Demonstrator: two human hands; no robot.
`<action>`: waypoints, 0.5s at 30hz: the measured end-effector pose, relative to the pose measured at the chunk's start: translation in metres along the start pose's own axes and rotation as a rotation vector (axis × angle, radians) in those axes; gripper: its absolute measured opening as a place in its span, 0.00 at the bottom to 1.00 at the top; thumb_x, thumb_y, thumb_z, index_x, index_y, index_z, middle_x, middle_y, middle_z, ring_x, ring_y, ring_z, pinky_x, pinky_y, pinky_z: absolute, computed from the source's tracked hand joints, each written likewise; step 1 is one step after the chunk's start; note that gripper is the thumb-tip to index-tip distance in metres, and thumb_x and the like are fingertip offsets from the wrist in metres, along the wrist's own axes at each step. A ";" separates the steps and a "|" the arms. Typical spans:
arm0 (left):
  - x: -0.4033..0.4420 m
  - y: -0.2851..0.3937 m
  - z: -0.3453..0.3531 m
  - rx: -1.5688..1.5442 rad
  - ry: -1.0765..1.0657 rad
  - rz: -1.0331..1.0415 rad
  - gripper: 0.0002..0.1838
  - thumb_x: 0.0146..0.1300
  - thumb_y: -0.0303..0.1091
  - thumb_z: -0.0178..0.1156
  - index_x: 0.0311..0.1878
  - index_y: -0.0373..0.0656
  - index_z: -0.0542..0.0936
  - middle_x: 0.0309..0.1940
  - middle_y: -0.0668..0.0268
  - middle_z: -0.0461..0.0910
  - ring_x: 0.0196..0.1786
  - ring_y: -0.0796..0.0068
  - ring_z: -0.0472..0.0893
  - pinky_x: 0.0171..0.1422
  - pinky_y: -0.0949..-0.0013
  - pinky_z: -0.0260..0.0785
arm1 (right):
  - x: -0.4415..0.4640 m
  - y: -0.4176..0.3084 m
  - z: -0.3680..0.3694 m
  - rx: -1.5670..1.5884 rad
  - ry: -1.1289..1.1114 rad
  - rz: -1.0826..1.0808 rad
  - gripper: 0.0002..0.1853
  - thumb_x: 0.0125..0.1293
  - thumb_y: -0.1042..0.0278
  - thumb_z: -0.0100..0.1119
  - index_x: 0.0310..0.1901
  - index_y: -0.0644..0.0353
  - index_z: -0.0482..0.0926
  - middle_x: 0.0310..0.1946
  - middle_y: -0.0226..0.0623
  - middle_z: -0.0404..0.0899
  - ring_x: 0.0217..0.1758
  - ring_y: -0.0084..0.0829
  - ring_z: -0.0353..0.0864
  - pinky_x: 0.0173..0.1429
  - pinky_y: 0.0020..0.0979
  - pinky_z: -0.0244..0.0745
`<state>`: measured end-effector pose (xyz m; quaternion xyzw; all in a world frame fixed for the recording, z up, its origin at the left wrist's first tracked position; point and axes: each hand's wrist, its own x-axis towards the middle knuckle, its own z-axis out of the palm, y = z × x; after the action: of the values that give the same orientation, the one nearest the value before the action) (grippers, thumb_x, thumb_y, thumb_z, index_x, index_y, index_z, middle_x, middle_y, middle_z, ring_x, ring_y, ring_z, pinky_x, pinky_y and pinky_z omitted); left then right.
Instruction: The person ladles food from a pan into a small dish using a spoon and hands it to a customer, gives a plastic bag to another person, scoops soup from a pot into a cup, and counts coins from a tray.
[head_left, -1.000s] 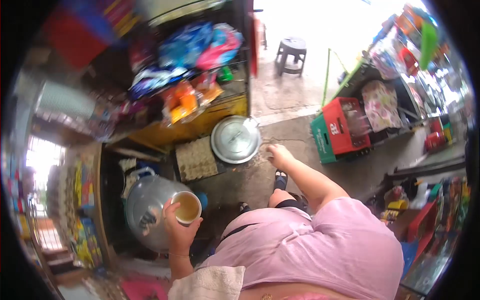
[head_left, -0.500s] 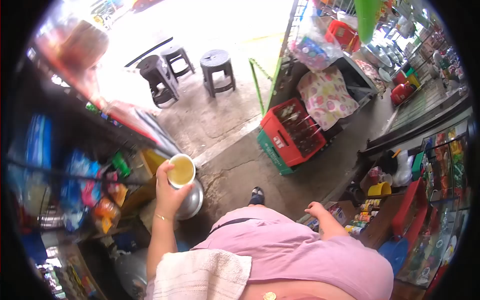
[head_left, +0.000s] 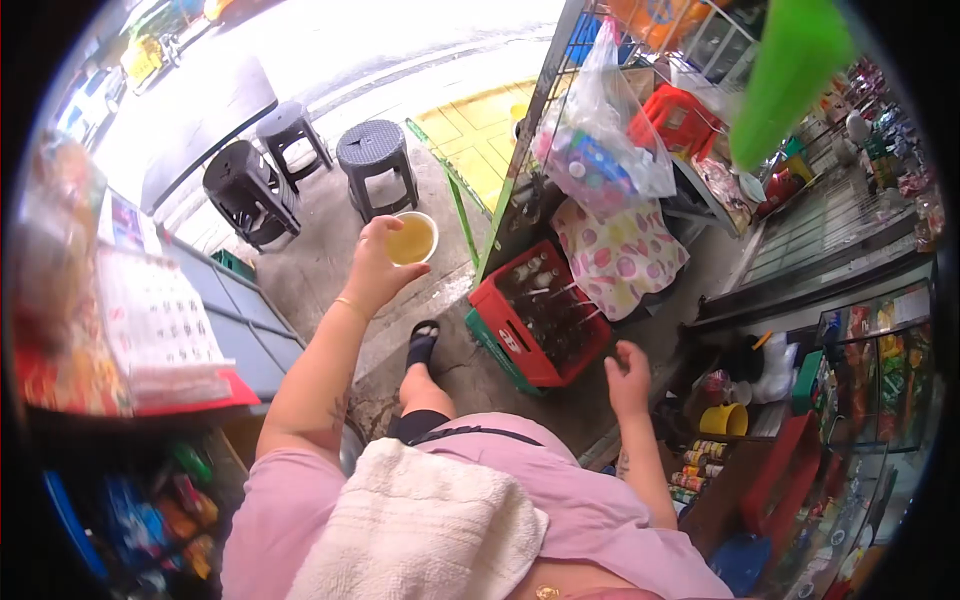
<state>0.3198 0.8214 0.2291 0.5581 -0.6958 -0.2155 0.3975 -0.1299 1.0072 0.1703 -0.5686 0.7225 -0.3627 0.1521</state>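
Observation:
My left hand point(head_left: 382, 270) is wrapped around the side of a white cup point(head_left: 434, 238), held out in front of me. A yellowish liquid point(head_left: 408, 240) shows inside it, and the rim is tilted slightly toward me. On the other side, my right hand point(head_left: 628, 375) hangs beside a red crate point(head_left: 515, 345). It holds nothing, and its fingers are loosely bent and apart. The crate stands on a green one point(head_left: 490, 350) and has glass bottles point(head_left: 545, 300) in it.
Dark plastic stools point(head_left: 375, 160) stand ahead near the street. A green metal frame point(head_left: 455, 190) stands at the doorway. A patterned cloth point(head_left: 620, 255) lies behind the crate, under a hanging plastic bag point(head_left: 605, 150). At right are shelves with cans point(head_left: 700, 465) and a yellow mug point(head_left: 723, 419).
I have moved forward toward the doorway. My left hand has carried the cup farther out. My right hand has swung forward, and its fingers have loosened.

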 end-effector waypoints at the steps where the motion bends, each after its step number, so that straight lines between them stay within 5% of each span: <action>1: 0.021 -0.006 0.010 -0.003 -0.008 0.007 0.41 0.41 0.39 0.83 0.57 0.45 0.70 0.54 0.54 0.76 0.60 0.50 0.75 0.66 0.53 0.68 | 0.025 -0.036 -0.002 0.064 0.050 0.005 0.22 0.64 0.77 0.68 0.59 0.62 0.77 0.53 0.36 0.79 0.45 0.24 0.79 0.46 0.25 0.78; 3: 0.066 -0.021 0.029 -0.010 -0.015 0.046 0.40 0.39 0.38 0.83 0.56 0.45 0.71 0.53 0.55 0.77 0.61 0.50 0.74 0.67 0.54 0.66 | 0.076 -0.071 0.002 0.129 0.114 -0.078 0.22 0.67 0.78 0.66 0.62 0.64 0.74 0.59 0.37 0.74 0.49 0.20 0.77 0.44 0.20 0.76; 6: 0.133 -0.053 0.055 -0.017 -0.041 0.113 0.41 0.37 0.38 0.84 0.56 0.46 0.71 0.53 0.55 0.77 0.61 0.50 0.73 0.68 0.53 0.65 | 0.150 -0.169 0.007 0.104 0.310 -0.313 0.25 0.68 0.80 0.62 0.66 0.64 0.70 0.66 0.41 0.69 0.61 0.26 0.74 0.59 0.30 0.75; 11: 0.247 -0.099 0.090 -0.016 -0.143 0.141 0.41 0.38 0.37 0.83 0.57 0.47 0.70 0.57 0.53 0.76 0.68 0.46 0.71 0.72 0.49 0.60 | 0.250 -0.287 0.038 0.057 0.643 -0.714 0.33 0.68 0.70 0.64 0.71 0.61 0.62 0.69 0.49 0.66 0.68 0.44 0.69 0.63 0.42 0.73; 15: 0.324 -0.133 0.125 0.004 -0.167 0.132 0.41 0.38 0.37 0.83 0.56 0.47 0.71 0.60 0.48 0.75 0.69 0.42 0.69 0.72 0.49 0.60 | 0.307 -0.306 0.066 -0.243 0.689 -1.027 0.38 0.66 0.61 0.67 0.74 0.56 0.59 0.70 0.50 0.64 0.69 0.51 0.66 0.63 0.49 0.73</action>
<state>0.2814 0.4587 0.1570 0.4919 -0.7623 -0.2331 0.3502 0.0347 0.6701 0.3972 -0.7067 0.4011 -0.4673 -0.3484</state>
